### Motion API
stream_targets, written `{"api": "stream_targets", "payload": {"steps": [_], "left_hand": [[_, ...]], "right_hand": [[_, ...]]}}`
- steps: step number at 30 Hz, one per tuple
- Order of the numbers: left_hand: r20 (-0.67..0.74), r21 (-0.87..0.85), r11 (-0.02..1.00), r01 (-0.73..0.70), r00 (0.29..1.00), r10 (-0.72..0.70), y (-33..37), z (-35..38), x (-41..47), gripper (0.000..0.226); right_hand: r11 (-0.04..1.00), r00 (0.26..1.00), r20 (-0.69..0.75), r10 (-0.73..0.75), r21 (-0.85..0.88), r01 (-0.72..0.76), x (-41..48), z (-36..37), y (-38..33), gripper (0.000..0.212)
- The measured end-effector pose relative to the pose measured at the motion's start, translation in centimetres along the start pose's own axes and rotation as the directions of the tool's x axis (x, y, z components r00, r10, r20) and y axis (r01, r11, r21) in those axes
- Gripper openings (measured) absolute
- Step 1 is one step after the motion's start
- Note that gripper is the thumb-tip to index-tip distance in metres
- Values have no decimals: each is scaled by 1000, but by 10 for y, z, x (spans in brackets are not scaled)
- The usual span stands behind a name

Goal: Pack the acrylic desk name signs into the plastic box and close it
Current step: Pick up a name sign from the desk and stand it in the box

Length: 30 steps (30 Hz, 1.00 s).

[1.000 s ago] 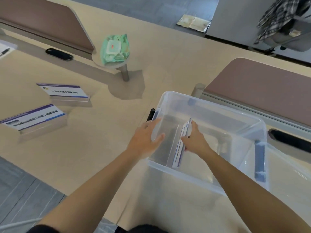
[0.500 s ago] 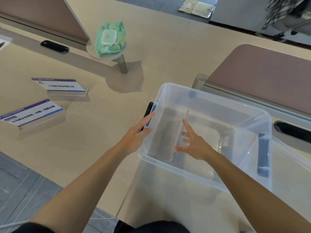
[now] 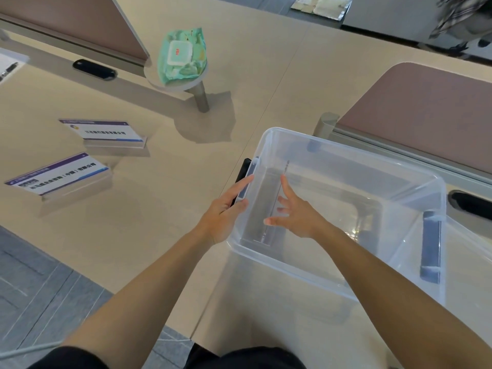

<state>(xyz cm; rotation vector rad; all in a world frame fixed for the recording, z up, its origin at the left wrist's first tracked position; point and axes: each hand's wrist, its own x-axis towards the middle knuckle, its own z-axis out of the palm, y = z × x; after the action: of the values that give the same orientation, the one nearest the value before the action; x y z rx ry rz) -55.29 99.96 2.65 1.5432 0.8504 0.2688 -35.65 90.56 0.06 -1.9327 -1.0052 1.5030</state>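
Observation:
A clear plastic box [image 3: 346,153] stands open on the beige desk. One acrylic name sign [image 3: 277,198] stands on edge inside it, against the left wall. My right hand [image 3: 295,214] hovers inside the box beside that sign, fingers spread, holding nothing. My left hand [image 3: 226,209] grips the box's left rim at its grey latch. Two more name signs lie on the desk to the left: a near one [image 3: 58,177] and a far one [image 3: 103,131]. The clear lid [image 3: 468,262] leans at the box's right side.
A green pack of wet wipes [image 3: 182,55] rests on a small round stand. Brown desk dividers rise at the back left [image 3: 66,20] and at the right [image 3: 426,113]. Black cable slots [image 3: 93,69] are set in the desk. The desk's edge and grey floor lie at lower left.
My right hand has let go of the sign, which now stands inside the box, and its fingers have opened. My left hand has stayed on the box's left rim.

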Motion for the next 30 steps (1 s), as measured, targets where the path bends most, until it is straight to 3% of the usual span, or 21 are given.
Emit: {"api": "stream_targets", "payload": {"steps": [14, 21, 26, 30], "left_hand": [[0, -43, 999, -23, 1000, 23, -6, 1, 3, 51], [1, -56, 998, -27, 1000, 27, -12, 0, 6, 51], [13, -56, 998, -36, 999, 37, -11, 0, 5, 50], [-9, 47, 999, -18, 1000, 19, -7, -1, 4, 50]], "right_hand": [[996, 999, -9, -42, -76, 41, 7, 16, -17, 122], [961, 997, -21, -71, -271, 63, 11, 20, -24, 119], [958, 996, -30, -81, -277, 69, 12, 21, -23, 117], [951, 994, -31, -102, -295, 88, 15, 23, -22, 119]]}}
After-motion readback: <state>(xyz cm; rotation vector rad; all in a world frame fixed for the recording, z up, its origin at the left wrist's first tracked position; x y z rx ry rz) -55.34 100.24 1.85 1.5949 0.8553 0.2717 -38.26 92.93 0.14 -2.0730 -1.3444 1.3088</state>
